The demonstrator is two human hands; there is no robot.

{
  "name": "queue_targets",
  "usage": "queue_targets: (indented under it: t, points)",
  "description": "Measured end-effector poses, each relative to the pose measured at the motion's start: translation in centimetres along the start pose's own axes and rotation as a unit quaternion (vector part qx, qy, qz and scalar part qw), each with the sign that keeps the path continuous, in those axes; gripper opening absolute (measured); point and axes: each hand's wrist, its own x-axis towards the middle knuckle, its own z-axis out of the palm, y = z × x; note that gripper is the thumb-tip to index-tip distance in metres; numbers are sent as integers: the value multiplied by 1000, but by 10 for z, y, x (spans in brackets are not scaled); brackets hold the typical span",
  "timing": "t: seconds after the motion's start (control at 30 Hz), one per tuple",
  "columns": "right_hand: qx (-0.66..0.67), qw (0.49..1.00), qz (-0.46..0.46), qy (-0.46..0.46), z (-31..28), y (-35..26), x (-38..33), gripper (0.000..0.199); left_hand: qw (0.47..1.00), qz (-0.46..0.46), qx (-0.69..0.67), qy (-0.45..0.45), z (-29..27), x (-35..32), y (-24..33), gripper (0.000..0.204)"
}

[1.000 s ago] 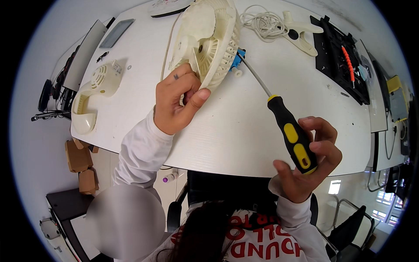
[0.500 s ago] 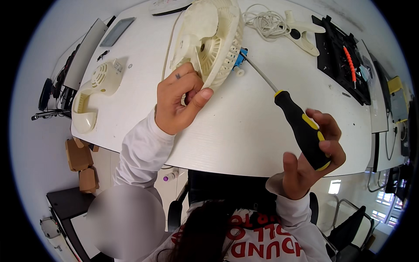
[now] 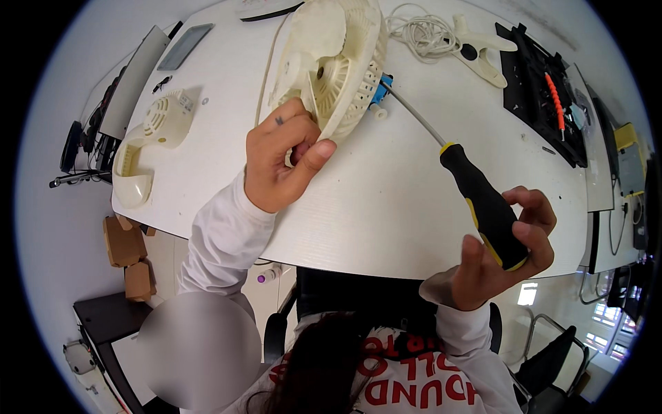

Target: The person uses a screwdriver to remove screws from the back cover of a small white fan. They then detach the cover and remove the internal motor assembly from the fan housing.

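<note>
My left hand [image 3: 286,159] is closed on the rim of a cream plastic fan housing [image 3: 357,79], which stands tilted on the table with its vented side to the right. Some blades show inside it. In my right hand [image 3: 507,252] is a screwdriver [image 3: 483,196] with a black and yellow handle. Its handle end lies in my loosely curled fingers. The metal shaft points up and left to a blue part [image 3: 385,88] at the housing's right side; the tip's exact contact is hidden. A small cream knob [image 3: 377,112] sits just below the blue part.
On the white table [image 3: 358,221] lie a cream curved fan part [image 3: 155,145] at left, a coiled cable [image 3: 424,38] and a cream stand piece [image 3: 483,52] at the back. A black tool case [image 3: 545,90] with an orange flexible shaft [image 3: 554,103] is at right.
The screwdriver handle has turned, its yellow patches now facing the other way. My right hand has shifted slightly right, its fingers more spread. My left hand and the housing stay almost still.
</note>
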Motion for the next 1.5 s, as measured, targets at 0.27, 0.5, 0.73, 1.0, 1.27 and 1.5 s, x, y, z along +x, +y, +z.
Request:
queue_targets:
  t: [0.27, 0.5, 0.73, 1.0, 1.27, 1.5]
  points:
    - [21, 1000, -3, 18, 0, 4, -2, 54, 1000, 9, 4, 12, 2, 1, 0, 25]
    - [4, 1000, -13, -12, 0, 5, -1, 65, 1000, 11, 13, 7, 1, 1, 0, 26]
    - [63, 998, -20, 15, 5, 7, 3, 65, 1000, 14, 21, 3, 0, 2, 1, 26]
    - [69, 994, -19, 81, 12, 21, 2, 67, 1000, 4, 20, 2, 0, 2, 1, 26]
    - [110, 992, 21, 65, 7, 24, 2, 58, 999, 10, 33, -11, -2, 3, 0, 27]
    - [52, 997, -44, -35, 9, 18, 7, 56, 999, 20, 46, -16, -2, 2, 1, 28]
